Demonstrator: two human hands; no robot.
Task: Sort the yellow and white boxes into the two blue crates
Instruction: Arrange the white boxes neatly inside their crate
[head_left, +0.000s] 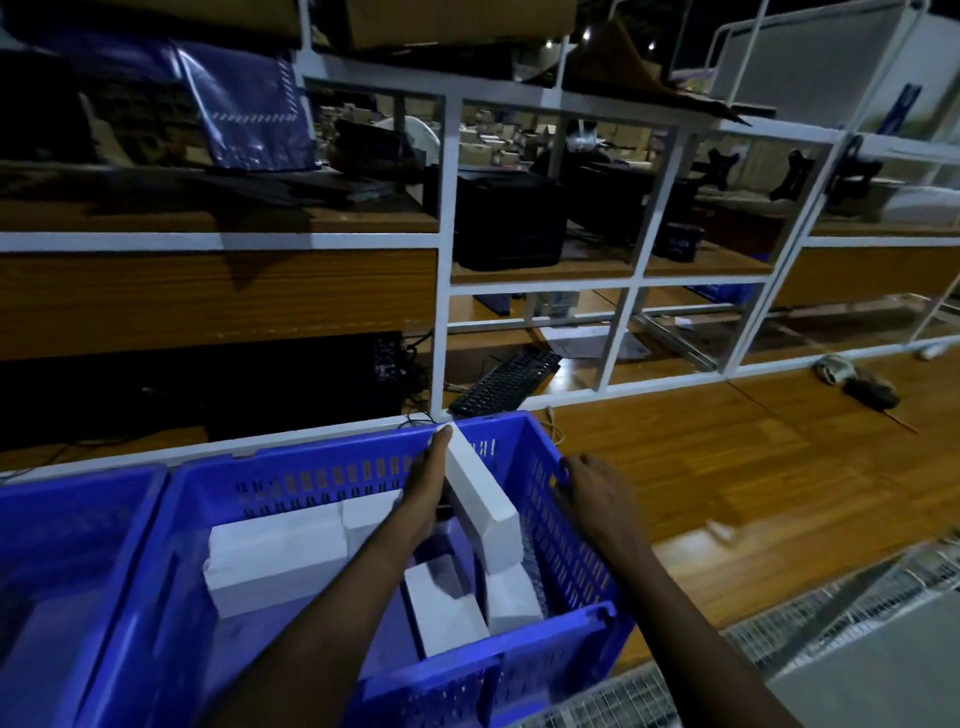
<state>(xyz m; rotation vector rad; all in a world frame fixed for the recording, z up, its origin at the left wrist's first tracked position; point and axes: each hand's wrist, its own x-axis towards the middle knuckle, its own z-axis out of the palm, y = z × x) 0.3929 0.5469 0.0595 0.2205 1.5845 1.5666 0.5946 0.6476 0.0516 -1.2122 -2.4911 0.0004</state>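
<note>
- White, long and narrow, the held box (483, 501) sits inside the right-hand blue crate (566, 525), against that crate's right wall.
- Its long axis runs from the crate's far rim down toward the viewer, the far end raised and the near end resting on another white box (511, 597).
- Left hand (428, 499) lies flat along the box's left face, fingers (441, 441) stretched toward its far end; the thumb side is hidden, so how firmly it grips cannot be told.
- Left forearm reaches diagonally up from the lower left, across the crate's near wall.
- Right hand (589, 491) curls over the crate's right rim, fingers closed on the plastic edge.
- More white boxes (278, 561) lie on the crate's floor to the left.
- Second blue crate (78, 519) stands touching it on the left.
- Behind, a black keyboard (506, 382) lies under white shelving (441, 322), on a wooden floor (727, 457).
</note>
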